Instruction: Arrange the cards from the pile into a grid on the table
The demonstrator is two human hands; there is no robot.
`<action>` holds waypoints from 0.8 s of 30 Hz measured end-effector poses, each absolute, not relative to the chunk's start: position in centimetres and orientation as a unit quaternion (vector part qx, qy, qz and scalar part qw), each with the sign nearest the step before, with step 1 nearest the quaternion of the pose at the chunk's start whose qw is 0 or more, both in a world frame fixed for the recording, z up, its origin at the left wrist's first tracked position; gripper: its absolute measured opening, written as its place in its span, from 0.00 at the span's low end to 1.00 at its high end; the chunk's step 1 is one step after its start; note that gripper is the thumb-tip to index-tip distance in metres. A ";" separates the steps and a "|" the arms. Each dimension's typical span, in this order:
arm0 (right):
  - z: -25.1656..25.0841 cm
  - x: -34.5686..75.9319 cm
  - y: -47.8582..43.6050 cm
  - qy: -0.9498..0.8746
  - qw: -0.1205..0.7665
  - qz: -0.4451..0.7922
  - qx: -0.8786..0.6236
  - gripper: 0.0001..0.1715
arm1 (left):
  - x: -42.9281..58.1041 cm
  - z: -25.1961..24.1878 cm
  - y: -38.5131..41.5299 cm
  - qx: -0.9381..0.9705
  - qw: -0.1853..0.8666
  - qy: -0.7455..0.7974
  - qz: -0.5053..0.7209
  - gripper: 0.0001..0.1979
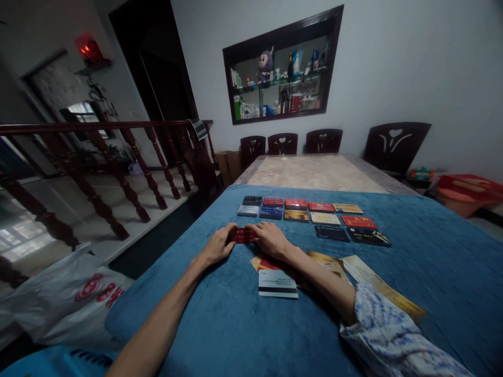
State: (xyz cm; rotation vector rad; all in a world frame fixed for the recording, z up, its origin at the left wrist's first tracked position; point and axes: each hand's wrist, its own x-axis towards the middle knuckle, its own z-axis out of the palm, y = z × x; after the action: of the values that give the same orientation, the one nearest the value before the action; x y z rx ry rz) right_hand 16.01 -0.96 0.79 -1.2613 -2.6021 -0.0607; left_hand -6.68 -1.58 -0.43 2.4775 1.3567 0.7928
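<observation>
A dark red card, perhaps a small stack, lies on the blue cloth between my hands. My left hand grips its left end with fingers and thumb. Closed over its right end is my right hand. Just beyond are rows of card stacks, among them a blue one, a gold one and a black one. Nearer to me, a silver-white card with a dark stripe overlaps red and yellow cards, partly hidden under my right forearm. Gold and cream papers lie to the right.
Past the cloth extends a marble-patterned tabletop with dark chairs around it. A wooden railing runs along the left. White plastic bags stand by the table's left side, and a red-covered bin at the right.
</observation>
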 end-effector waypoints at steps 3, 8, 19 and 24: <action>0.6 16.0 -1.0 -0.892 0.136 -0.027 -0.430 0.26 | -6.5 -0.5 -1.6 0.842 0.084 0.471 0.248 0.23; 0.5 16.0 -1.1 -0.892 0.143 -0.027 -0.429 0.24 | -6.6 -1.0 -1.4 0.842 0.082 0.474 0.245 0.23; 0.9 16.0 -1.0 -0.892 0.142 -0.021 -0.428 0.30 | -6.8 -0.9 -1.2 0.842 0.097 0.453 0.275 0.26; 1.3 16.0 -1.3 -0.890 0.135 -0.028 -0.435 0.30 | -7.0 -0.9 -1.3 0.846 0.079 0.465 0.250 0.30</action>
State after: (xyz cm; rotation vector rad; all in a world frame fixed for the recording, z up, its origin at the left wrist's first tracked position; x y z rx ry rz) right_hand 16.03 -1.31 1.31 -1.2613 -2.5782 -0.0809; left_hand -7.02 -1.29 -0.88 2.5319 1.3908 0.7469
